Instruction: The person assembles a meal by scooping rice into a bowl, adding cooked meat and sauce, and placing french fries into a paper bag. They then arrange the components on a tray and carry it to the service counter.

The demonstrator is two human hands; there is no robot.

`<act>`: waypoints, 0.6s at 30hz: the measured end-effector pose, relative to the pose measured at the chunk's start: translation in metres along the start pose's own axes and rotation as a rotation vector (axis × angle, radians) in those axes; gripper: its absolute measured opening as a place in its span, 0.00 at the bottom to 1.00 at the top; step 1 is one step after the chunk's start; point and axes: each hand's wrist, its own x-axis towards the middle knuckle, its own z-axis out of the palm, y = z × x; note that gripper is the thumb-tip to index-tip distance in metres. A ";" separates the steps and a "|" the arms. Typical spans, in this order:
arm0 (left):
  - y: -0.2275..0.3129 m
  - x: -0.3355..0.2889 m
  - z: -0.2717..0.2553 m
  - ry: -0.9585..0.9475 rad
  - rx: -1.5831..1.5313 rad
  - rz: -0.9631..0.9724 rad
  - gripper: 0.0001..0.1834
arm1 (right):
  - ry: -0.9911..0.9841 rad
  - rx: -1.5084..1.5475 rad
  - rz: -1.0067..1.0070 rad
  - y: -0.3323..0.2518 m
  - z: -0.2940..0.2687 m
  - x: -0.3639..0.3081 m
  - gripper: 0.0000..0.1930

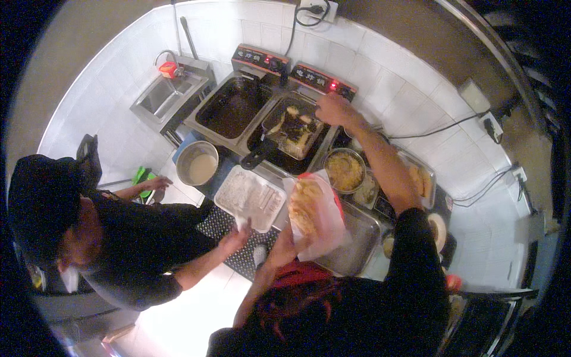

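Observation:
My left hand (pixel 284 250) is closed round the lower edge of a red tray (pixel 340 209) lined with white paper (pixel 326 229). Golden fried pieces (pixel 304 208) lie on the paper. My right arm stretches forward, and my right hand (pixel 334 111) is at the far right corner of the fryer, just below its control panel (pixel 324 81). Its fingers look curled, but what they grip or touch cannot be made out. Beside that hand a frying basket (pixel 289 132) with a black handle (pixel 260 156) holds several pale and golden pieces.
A second fryer (pixel 232 107) with dark oil stands left, beside a sink (pixel 160 102). A batter pot (pixel 197 163) and white flour tray (pixel 251 198) stand near a co-worker (pixel 125 238), whose hand (pixel 237 238) reaches the tray. Right are a food bowl (pixel 345 169) and a metal tray (pixel 354 244).

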 end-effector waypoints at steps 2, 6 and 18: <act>-0.004 0.005 0.001 0.006 -0.042 0.035 0.40 | 0.089 0.078 0.071 0.005 -0.020 -0.033 0.17; 0.008 0.012 0.003 0.060 -0.083 0.019 0.41 | 0.400 0.270 0.065 -0.004 -0.052 -0.143 0.16; 0.022 0.030 0.004 -0.050 -0.071 -0.027 0.35 | 0.078 0.434 -0.005 -0.069 -0.045 -0.284 0.19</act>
